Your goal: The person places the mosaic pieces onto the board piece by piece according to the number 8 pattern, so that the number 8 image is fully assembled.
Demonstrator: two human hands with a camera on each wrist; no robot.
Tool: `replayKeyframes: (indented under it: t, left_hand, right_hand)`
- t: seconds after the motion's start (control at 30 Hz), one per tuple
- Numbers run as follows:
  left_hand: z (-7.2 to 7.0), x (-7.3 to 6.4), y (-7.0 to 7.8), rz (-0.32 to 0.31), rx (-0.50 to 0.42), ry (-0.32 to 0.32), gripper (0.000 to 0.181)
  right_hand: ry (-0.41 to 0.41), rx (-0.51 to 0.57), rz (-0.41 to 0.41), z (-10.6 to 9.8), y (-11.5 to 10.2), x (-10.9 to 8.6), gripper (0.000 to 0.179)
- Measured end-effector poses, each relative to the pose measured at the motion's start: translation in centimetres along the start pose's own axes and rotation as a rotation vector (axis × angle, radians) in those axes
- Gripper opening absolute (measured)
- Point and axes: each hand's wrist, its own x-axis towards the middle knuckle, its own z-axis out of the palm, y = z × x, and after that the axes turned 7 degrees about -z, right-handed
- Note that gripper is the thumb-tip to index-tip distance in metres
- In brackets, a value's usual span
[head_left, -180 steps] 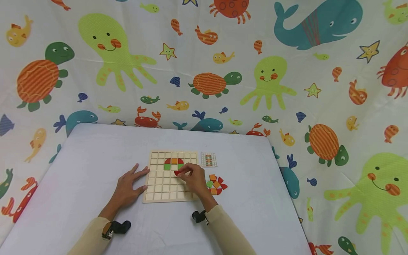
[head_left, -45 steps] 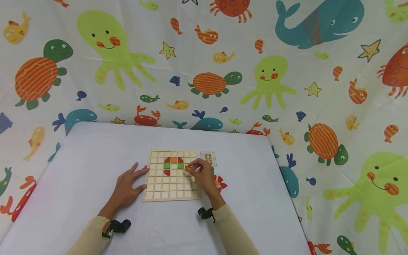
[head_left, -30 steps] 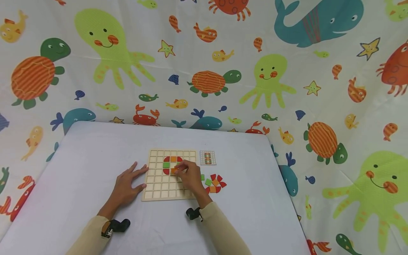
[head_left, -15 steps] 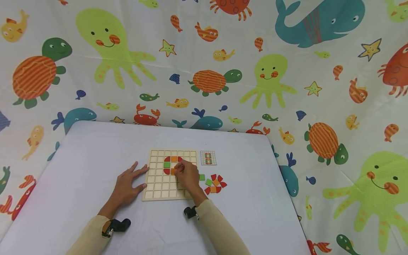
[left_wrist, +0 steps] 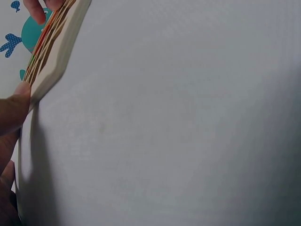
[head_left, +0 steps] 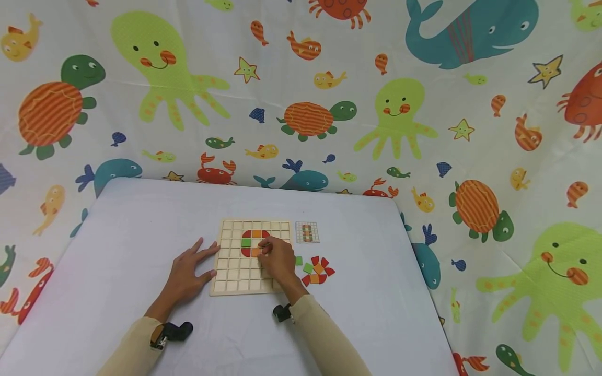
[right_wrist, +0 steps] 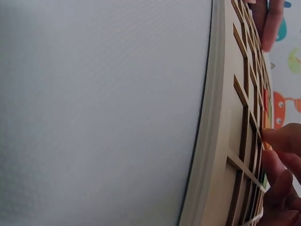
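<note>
The wooden grid board (head_left: 235,277) lies on the white table, with red, orange and green tiles in its upper middle cells. My right hand (head_left: 278,260) is over the board, its thumb and fingertips pinching at the right side of an orange square tile (head_left: 256,252). That tile sits level in a cell, right of a red rounded tile (head_left: 246,252); the hand covers the cells to its right. In the right wrist view, orange shows between the fingertips. My left hand (head_left: 187,271), fingers spread and nearly straight, rests against the board's left edge.
A small pattern card (head_left: 307,233) lies right of the board's upper corner. Below it is a loose group of red, orange and green tiles (head_left: 318,269), with a green square tile (head_left: 298,260) close to the board. A printed curtain (head_left: 301,62) hangs behind the table.
My right hand brought the orange tile leftward from the board's right side and set it beside the lower red tile. Earlier, a red tile went in at lower left. My left hand stays put.
</note>
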Motion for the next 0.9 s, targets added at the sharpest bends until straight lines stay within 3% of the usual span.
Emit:
replayKeyframes:
  t: [0.43,0.7,0.9]
  left_hand:
    - [-0.1,0.1,0.0,0.025,0.001,0.016,0.068]
    - [-0.2,0.2,-0.1,-0.001,0.002,-0.016,0.070]
    - [-0.2,0.1,0.1,-0.007,0.011,-0.018,0.070]
  right_hand:
    - [0.069,0.208,0.023,-3.5,2.7,-1.3,0.024]
    - [0.103,0.222,0.050,-7.0,5.8,-1.8,0.026]
    - [0.095,0.194,0.164,-9.6,7.7,-2.1,0.025]
